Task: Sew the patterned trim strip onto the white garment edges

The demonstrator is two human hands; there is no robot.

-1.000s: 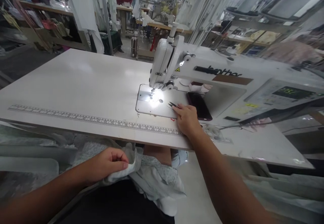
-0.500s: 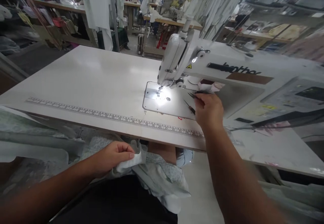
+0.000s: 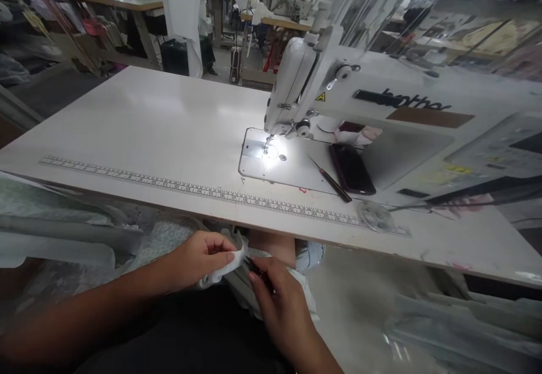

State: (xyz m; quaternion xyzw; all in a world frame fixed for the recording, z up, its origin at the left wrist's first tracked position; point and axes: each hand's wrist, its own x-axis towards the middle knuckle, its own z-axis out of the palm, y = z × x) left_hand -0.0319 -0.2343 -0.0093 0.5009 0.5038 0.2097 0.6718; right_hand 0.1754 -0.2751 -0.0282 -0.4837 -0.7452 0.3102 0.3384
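Note:
Over the lap, my left hand (image 3: 203,258) pinches the edge of a pale patterned cloth (image 3: 228,267). Close on its right, my right hand (image 3: 277,292) is closed around small dark snips (image 3: 260,272), whose tips meet the cloth edge beside my left fingertips. Most of the snips is hidden by my fingers. Behind both hands stands a white sewing machine (image 3: 292,80) with its lamp lit over the needle plate (image 3: 254,162). An awl with a dark handle (image 3: 335,185) and a dark phone (image 3: 352,169) lie under the machine arm.
A ruler strip (image 3: 169,184) runs along the front of the white table (image 3: 148,120). A clear round disc (image 3: 376,216) rests near its right end. More cloth (image 3: 63,227) hangs at the lower left. Other worktables and hanging garments stand behind.
My right hand has come down from beside the machine to the cloth, with the snips in it. The phone and the whole awl now show. My left hand stays on the cloth.

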